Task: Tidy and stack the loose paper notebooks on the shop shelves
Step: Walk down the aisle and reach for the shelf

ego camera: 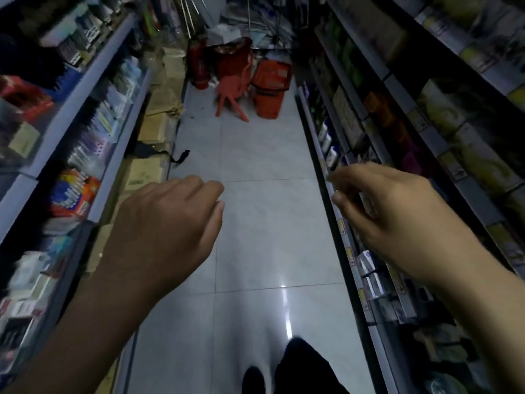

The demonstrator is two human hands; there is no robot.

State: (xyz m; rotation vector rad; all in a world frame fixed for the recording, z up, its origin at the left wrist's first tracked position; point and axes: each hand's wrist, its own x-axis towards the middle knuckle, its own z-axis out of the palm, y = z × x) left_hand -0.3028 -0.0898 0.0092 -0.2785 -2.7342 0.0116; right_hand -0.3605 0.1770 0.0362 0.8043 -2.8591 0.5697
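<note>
Obstructions, far end of floor (255, 155): one red stool (230, 103), tipped, with one orange basket (270, 95) just beside it on the right and one red extinguisher (199, 66) to the left. More clutter lies behind them, too blurred to itemise. These three items block the far edge of the aisle.

Left edge of floor: several cardboard boxes (162, 126) are stacked under the left shelves (85, 81). One black strap (180, 156) trails from them onto the tiles.

Open room: the tiled strip between the two shelf units is bare from the stool back to the person's leg (306, 362) and shoe (252, 379) at the near edge.

Hands, two:
- Left hand (170, 220): held over the floor near the left shelves, fingers loosely curled, holding nothing.
- Right hand (389, 211): held in front of the front edge of the right shelves (412, 109), fingers loosely bent, holding nothing. Contact with the shelf edge cannot be determined.

Notebooks: goods fill both shelf units, but they are dark and blurred. Which of them are notebooks cannot be determined.
</note>
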